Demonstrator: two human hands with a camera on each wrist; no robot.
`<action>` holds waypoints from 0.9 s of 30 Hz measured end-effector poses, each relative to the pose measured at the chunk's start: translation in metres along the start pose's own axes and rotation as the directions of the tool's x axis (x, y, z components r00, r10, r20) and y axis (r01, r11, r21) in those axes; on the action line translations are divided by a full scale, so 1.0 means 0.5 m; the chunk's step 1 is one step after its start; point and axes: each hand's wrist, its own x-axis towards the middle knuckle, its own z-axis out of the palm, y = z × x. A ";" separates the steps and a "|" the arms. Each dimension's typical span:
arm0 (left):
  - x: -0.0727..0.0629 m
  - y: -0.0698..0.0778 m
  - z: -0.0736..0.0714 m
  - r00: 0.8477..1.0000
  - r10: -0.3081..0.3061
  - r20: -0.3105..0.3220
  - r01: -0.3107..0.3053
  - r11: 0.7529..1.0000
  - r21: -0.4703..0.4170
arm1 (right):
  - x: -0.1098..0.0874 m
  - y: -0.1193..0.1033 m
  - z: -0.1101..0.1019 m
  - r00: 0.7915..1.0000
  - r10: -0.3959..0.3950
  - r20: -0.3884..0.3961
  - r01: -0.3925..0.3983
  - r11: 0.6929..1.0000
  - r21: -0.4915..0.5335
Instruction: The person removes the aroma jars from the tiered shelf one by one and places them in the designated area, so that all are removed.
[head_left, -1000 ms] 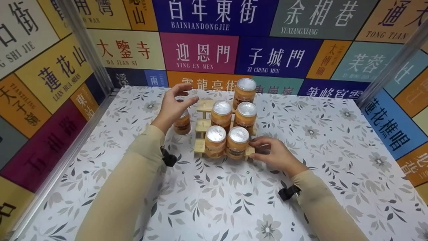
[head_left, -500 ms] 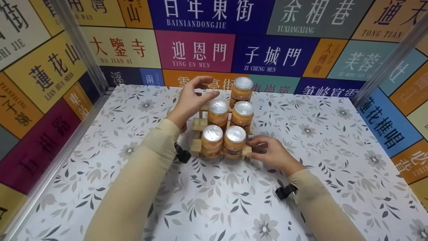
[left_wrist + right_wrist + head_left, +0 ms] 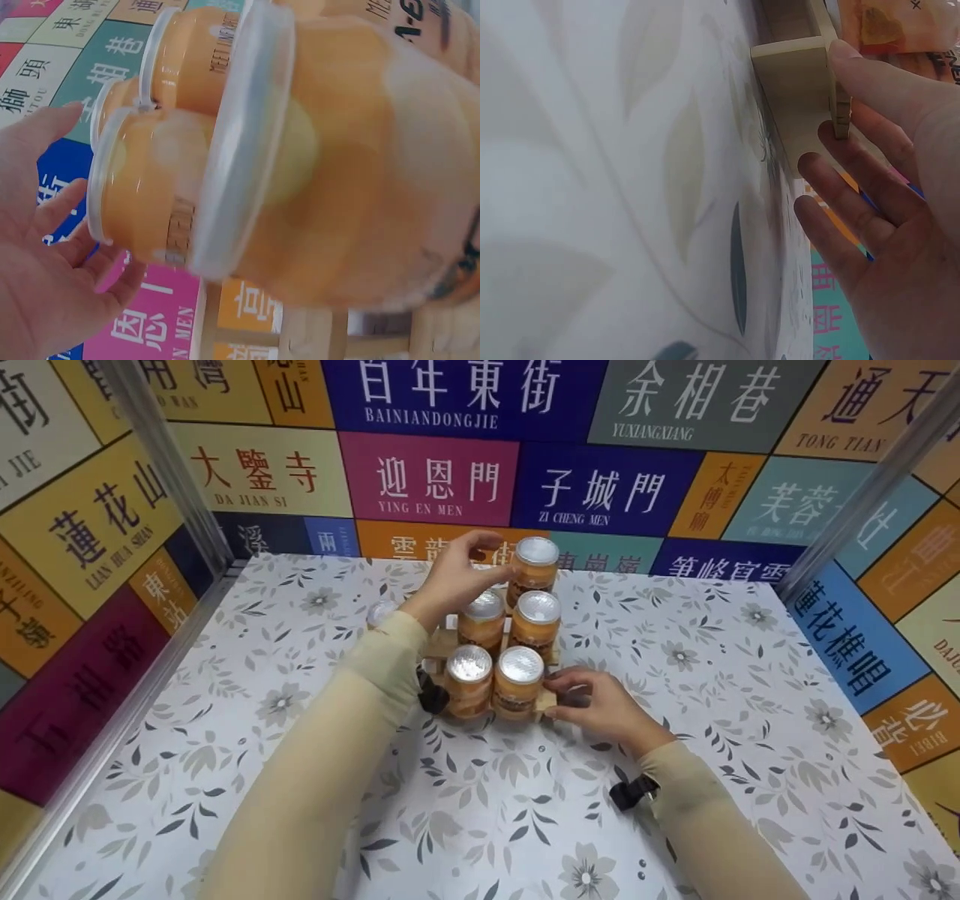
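A stepped wooden rack holds orange cans with silvery lids. Two front cans stand on the lowest step, two more on the middle one, and a single back can at the top right. My left hand reaches over the rack's left side, fingers loosely bent beside the back can; in the left wrist view, the hand lies close to a can's lid, contact unclear. My right hand pinches the rack's lower right end; its thumb and fingers straddle a wooden edge in the right wrist view.
Another can stands on the table left of the rack, mostly hidden behind my left forearm. A floral cloth covers the table. Colourful sign-printed walls rise at the back and both sides.
My left hand has moved right, from above the loose can on the left to beside the back can. The right hand stays at the rack's lower right end. The camera view has shifted slightly.
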 end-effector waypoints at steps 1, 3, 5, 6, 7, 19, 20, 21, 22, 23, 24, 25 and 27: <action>0.002 0.002 0.003 1.000 -0.003 0.004 0.003 1.000 0.013 | 0.000 0.000 0.001 1.000 0.000 0.000 0.000 1.000 0.005; 0.006 0.006 0.010 1.000 -0.007 0.008 0.006 1.000 0.029 | 0.000 0.001 0.004 1.000 -0.003 -0.003 0.003 1.000 0.009; 0.010 0.012 0.016 1.000 -0.012 0.012 0.011 0.999 0.042 | 0.000 0.000 0.005 1.000 -0.004 -0.010 0.004 1.000 0.016; 0.012 0.014 0.019 1.000 -0.013 0.014 0.012 0.999 0.046 | 0.000 0.000 0.006 1.000 -0.004 -0.013 0.004 1.000 0.020; 0.015 0.016 0.022 1.000 -0.018 0.018 0.017 0.999 0.052 | 0.001 0.001 0.006 1.000 -0.004 -0.016 0.004 1.000 0.024; 0.034 0.033 0.048 0.996 -0.076 0.045 0.074 0.997 0.038 | -0.001 0.001 0.000 1.000 0.019 -0.010 -0.019 1.000 0.004; 0.034 0.033 0.049 0.996 -0.078 0.046 0.076 0.997 0.034 | -0.001 0.001 0.000 1.000 0.019 -0.010 -0.019 1.000 0.001; 0.035 0.033 0.049 0.996 -0.079 0.043 0.078 0.996 0.031 | -0.001 0.001 0.001 1.000 0.019 -0.011 -0.019 1.000 -0.003; 0.035 0.032 0.050 0.996 -0.081 0.041 0.080 0.996 0.025 | -0.001 0.000 0.001 1.000 0.020 -0.012 -0.020 1.000 -0.007; 0.036 0.033 0.051 0.996 -0.080 0.039 0.079 0.997 0.025 | -0.001 0.000 0.001 1.000 0.020 -0.013 -0.020 1.000 -0.013; 0.037 0.033 0.052 0.996 -0.080 0.039 0.079 0.997 0.021 | 0.000 0.000 0.000 1.000 0.017 -0.015 -0.018 1.000 -0.020; 0.038 0.033 0.053 0.996 -0.074 0.040 0.074 0.997 0.017 | 0.000 0.001 0.000 1.000 0.013 -0.015 -0.013 1.000 -0.025; 0.039 0.034 0.054 0.997 -0.063 0.037 0.063 0.998 0.017 | 0.000 0.002 -0.001 1.000 -0.003 -0.013 0.003 1.000 -0.028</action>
